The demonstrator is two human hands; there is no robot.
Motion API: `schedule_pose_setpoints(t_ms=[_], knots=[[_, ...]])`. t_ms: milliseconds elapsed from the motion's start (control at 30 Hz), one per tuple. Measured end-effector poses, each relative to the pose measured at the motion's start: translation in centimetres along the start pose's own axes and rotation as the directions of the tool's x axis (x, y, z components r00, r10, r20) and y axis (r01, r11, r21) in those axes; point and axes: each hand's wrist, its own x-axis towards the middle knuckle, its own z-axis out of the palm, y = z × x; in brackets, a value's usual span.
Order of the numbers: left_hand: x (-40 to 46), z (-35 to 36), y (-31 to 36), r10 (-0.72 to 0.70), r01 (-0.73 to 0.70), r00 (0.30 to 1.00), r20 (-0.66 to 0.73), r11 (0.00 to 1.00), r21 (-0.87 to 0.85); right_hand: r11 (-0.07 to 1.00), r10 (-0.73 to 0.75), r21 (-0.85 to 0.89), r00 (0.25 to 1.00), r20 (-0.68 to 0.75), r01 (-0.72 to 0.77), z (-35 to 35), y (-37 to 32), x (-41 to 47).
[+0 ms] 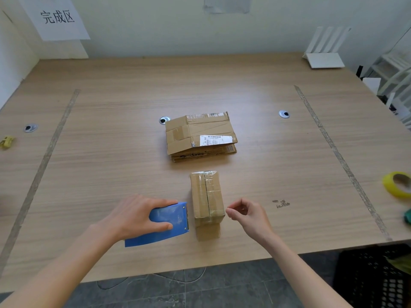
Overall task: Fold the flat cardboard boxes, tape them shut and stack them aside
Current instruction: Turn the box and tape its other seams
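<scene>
Where the pale wood-grain laminate counter [111, 107] fills the middle of the frame, a folded cardboard box [207, 196] stands low and centre: small, oblong, plain brown, its top seam running lengthwise under glossy clear tape that wraps over both ends. Left hand [135, 216], lower left of centre: grip clamped over a blue plastic tape dispenser [164, 223], wedge-shaped and smooth, with a serrated edge facing the box and lying just beside its left wall. Right hand [246, 216], lower right of centre: thumb and forefinger drawn together in a pinch just beside the box's near right corner, remaining fingers loosely curled; whether anything lies between the fingertips cannot be told. Stack of flat cardboard boxes [200, 136], centre of frame, beyond the folded box and apart from it: creased brown sheets with old tape strips, the top sheet bearing a white barcode label. Roll of yellow tape [397, 184], right edge, ring-shaped with a brown core. Round metal cable grommets [284, 114] set in the counter. White paper sign [55, 17] with dark characters, upper left on the wall.
</scene>
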Motion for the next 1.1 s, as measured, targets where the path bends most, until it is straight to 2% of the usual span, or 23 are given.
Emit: schedule_pose_setpoints(t_ms=[433,533,700,767,800,833,867,900,933,1000,1033,1100], knots=[[1.3,2.3,-0.3,-0.015,0.015,1.000,0.011,1.000,-0.004,0.986,0.070,0.149,0.998,0.001,-0.069,1.4,1.4,0.2],[1.6,2.3,-0.3,-0.027,0.026,1.000,0.006,1.000,0.007,0.968,0.124,0.224,0.992,-0.022,-0.116,1.9,1.6,0.4],[1.9,2.4,-0.3,-0.032,0.032,0.999,0.018,1.000,0.000,0.902,0.281,0.333,0.959,0.033,-0.276,2.2,2.3,0.8],[1.9,2.4,-0.5,-0.026,0.026,0.999,0.025,1.000,0.001,0.858,0.344,0.410,0.939,-0.011,-0.309,2.4,2.6,0.7],[1.8,2.3,-0.6,-0.026,0.026,0.999,0.021,1.000,0.002,0.879,0.349,0.374,0.933,-0.086,-0.294,2.4,2.5,0.6],[1.7,2.2,-0.8,-0.027,0.027,1.000,0.015,1.000,0.000,0.932,0.306,0.263,0.932,-0.194,-0.251,2.4,2.2,0.4],[1.5,2.2,-0.9,-0.028,0.028,1.000,0.008,1.000,-0.004,0.978,0.203,0.113,0.932,-0.301,-0.177,2.4,1.6,0.1],[1.4,2.1,-0.9,-0.027,0.027,1.000,0.005,1.000,-0.007,0.998,0.034,-0.035,0.929,-0.369,-0.050,2.4,1.0,-0.3],[1.3,2.2,-0.9,-0.024,0.024,1.000,0.005,1.000,-0.010,0.979,-0.172,-0.169,0.913,-0.371,0.116,2.4,0.3,-0.6],[1.3,2.3,-1.1,-0.020,0.020,1.000,0.008,1.000,-0.019,0.827,-0.520,-0.351,0.835,-0.181,0.439,2.6,-1.4,-0.7],[1.2,2.4,-1.2,-0.020,0.020,1.000,0.009,1.000,-0.022,0.745,-0.603,-0.389,0.796,-0.044,0.542,2.9,-2.1,-0.4],[1.1,2.4,-1.2,-0.016,0.016,1.000,0.008,0.999,-0.031,0.674,-0.604,-0.400,0.775,0.185,0.621,3.4,-3.3,0.5]])
